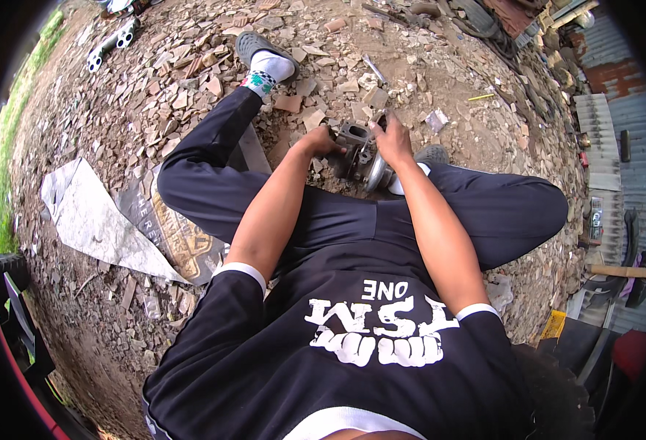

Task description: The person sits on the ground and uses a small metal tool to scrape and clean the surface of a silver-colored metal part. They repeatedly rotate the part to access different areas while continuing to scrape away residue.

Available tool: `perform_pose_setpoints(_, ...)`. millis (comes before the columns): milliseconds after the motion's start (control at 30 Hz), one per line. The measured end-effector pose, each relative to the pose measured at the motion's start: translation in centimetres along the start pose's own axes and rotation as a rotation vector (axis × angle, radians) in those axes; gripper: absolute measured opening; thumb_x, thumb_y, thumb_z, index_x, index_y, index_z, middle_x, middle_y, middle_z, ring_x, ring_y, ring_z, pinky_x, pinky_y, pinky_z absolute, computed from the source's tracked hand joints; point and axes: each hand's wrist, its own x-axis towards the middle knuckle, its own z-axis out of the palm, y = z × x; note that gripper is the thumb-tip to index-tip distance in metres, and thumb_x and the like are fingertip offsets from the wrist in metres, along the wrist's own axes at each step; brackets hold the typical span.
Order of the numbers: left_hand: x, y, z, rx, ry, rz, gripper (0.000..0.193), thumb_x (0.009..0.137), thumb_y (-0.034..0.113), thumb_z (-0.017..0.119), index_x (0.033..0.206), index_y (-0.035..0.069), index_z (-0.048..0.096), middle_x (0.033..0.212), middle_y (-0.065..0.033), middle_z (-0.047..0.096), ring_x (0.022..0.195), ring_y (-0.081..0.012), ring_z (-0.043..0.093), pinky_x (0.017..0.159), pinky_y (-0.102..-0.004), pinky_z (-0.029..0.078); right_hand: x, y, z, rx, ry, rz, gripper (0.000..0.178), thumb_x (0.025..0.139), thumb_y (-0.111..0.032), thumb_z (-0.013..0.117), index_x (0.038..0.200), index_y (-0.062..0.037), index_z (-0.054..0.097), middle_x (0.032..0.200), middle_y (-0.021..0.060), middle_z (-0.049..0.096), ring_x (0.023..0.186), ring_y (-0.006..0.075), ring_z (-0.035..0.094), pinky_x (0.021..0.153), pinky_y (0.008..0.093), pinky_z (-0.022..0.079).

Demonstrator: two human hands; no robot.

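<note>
Metal machine part (351,155) | between left grip (318,141) and right grip (394,141) | both grasping its sides

The metal part (351,155) is dark grey and silvery; the shirt (279,330) black with white print; the trousers (224,194) dark navy; the sock (270,67) white, patterned green and checked. Green grass (6,161) lines the brown ground's (447,73) left edge.

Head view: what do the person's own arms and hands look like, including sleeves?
Short black sleeves end in plain white cuffs. Below them, the left forearm and right forearm are bare. The left hand and right hand are ungloved; nothing worn shows at the wrists.
</note>
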Motion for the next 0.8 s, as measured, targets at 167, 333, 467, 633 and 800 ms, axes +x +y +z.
perform_pose_setpoints(167, -0.6, 0.9, -0.6, -0.004, -0.071, -0.036, 0.08, 0.062, 0.041, 0.09, 0.121, -0.004, 0.06, 0.108, -0.022, 0.069, 0.095, -0.0292, 0.068, 0.081, -0.038, 0.054, -1.2, -1.4, -0.3, -0.143, -0.251, -0.059, 0.049, 0.087, -0.025, 0.067, 0.123, 0.0059, 0.054, 0.111, 0.0304, 0.063, 0.107, 0.0447, 0.061, 0.093, 0.0469, 0.048)
perform_pose_setpoints(333, -1.0, 1.3, -0.9, 0.017, -0.088, -0.039, 0.082, 0.061, 0.042, 0.089, 0.121, -0.005, 0.059, 0.111, -0.0229, 0.068, 0.099, -0.0304, 0.068, 0.084, -0.0383, 0.054, -1.6, -2.0, -0.6, -0.171, -0.292, -0.085, 0.053, 0.085, -0.024, 0.069, 0.124, 0.0081, 0.052, 0.112, 0.031, 0.063, 0.11, 0.0448, 0.059, 0.095, 0.0471, 0.046)
perform_pose_setpoints(467, -0.9, 1.1, -0.8, 0.014, -0.059, -0.012, 0.084, 0.06, 0.044, 0.089, 0.122, -0.005, 0.059, 0.113, -0.0236, 0.067, 0.104, -0.0316, 0.066, 0.089, -0.0383, 0.052, -2.2, -2.4, -1.4, -0.115, -0.328, -0.142, 0.052, 0.084, -0.022, 0.07, 0.123, 0.0068, 0.053, 0.111, 0.03, 0.064, 0.109, 0.0449, 0.059, 0.095, 0.0466, 0.047)
perform_pose_setpoints(633, 0.0, 0.2, -0.2, 0.058, -0.013, -0.002, 0.085, 0.06, 0.045, 0.089, 0.122, -0.005, 0.059, 0.111, -0.0233, 0.067, 0.101, -0.0303, 0.067, 0.086, -0.0379, 0.052, -3.3, -3.9, -1.7, -0.067, -0.352, -0.22, 0.041, 0.082, -0.015, 0.069, 0.118, 0.0015, 0.057, 0.107, 0.0256, 0.066, 0.105, 0.0423, 0.061, 0.091, 0.0451, 0.048)
perform_pose_setpoints(800, -0.5, 0.7, -0.4, 0.041, -0.039, -0.013, 0.08, 0.061, 0.044, 0.088, 0.119, -0.003, 0.061, 0.103, -0.0208, 0.07, 0.088, -0.0269, 0.069, 0.075, -0.0374, 0.055, -3.6, -2.9, -0.7, -0.041, -0.495, -0.365, 0.025, 0.081, -0.011, 0.069, 0.098, 0.0014, 0.055, 0.094, 0.0257, 0.065, 0.098, 0.0439, 0.062, 0.082, 0.0471, 0.049)
